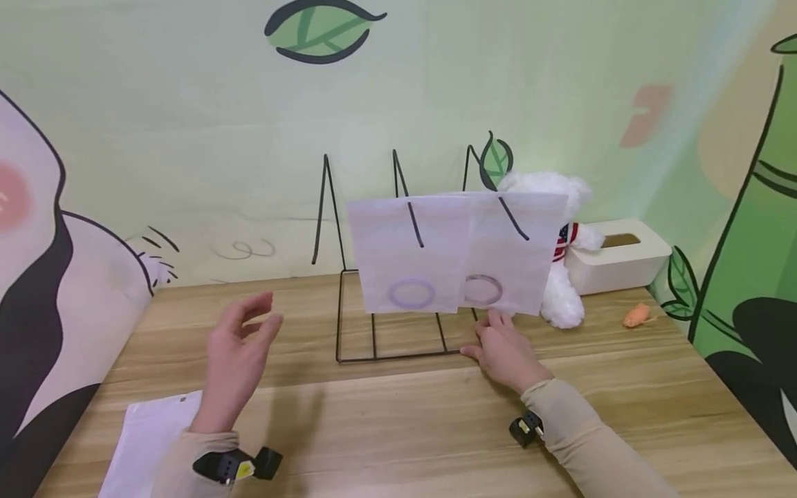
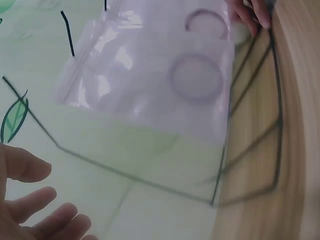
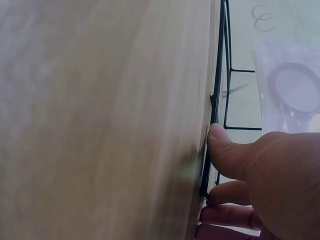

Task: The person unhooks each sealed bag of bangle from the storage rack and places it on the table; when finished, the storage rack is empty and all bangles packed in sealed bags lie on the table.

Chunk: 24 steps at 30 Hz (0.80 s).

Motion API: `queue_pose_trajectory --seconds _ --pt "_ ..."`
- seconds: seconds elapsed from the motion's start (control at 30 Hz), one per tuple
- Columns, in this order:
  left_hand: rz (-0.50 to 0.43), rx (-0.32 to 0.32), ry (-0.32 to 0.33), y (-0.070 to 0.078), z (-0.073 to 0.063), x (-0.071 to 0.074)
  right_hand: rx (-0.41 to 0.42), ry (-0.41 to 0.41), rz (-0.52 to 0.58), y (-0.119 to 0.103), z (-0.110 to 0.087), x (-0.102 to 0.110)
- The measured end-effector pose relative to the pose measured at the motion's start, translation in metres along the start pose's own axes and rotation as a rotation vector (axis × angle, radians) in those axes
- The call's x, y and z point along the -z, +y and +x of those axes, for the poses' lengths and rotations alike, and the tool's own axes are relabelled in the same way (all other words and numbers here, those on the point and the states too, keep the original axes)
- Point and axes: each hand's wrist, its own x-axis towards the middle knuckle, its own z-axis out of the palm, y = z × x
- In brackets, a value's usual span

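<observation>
A black wire rack (image 1: 339,315) with three hooks stands on the table near the wall. Two translucent zip bags hang side by side from its middle and right hooks. In the left bag (image 1: 382,256) is a pale purple ring (image 1: 391,294); in the right bag (image 1: 513,273) there is a darker ring (image 1: 501,290). My right hand (image 1: 507,353) grips the rack's front right corner, its thumb (image 3: 222,145) against the front bar and its fingers beyond. Left of the rack, my left hand (image 1: 235,356) is raised, fingers loosely bent, holding nothing. The leftmost hook carries no bag.
Another white bag (image 1: 140,429) lies at the front left, partly under my left forearm. Behind the rack's right side sit a white plush toy (image 1: 563,304) and a white tissue box (image 1: 623,266). A small orange object (image 1: 636,316) lies at the right. The patterned wall (image 1: 205,138) rises behind.
</observation>
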Motion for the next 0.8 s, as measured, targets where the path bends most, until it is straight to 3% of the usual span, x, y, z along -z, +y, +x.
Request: queue_pose_trajectory --seconds 0.27,0.47,0.57,0.8 --pt "-0.236 0.153 -0.055 0.023 0.023 -0.042 0.005 -0.002 -0.001 0.0 0.0 0.0" --pt "-0.403 0.083 -0.127 0.028 0.036 -0.071 0.0 0.002 0.004 0.001 -0.001 -0.001" --pt "-0.467 0.078 -0.141 0.028 0.038 -0.082 0.003 0.005 0.012 0.001 -0.001 -0.001" --pt "-0.514 0.041 -0.146 0.035 0.04 -0.092 0.005 0.013 0.017 0.002 0.0 -0.001"
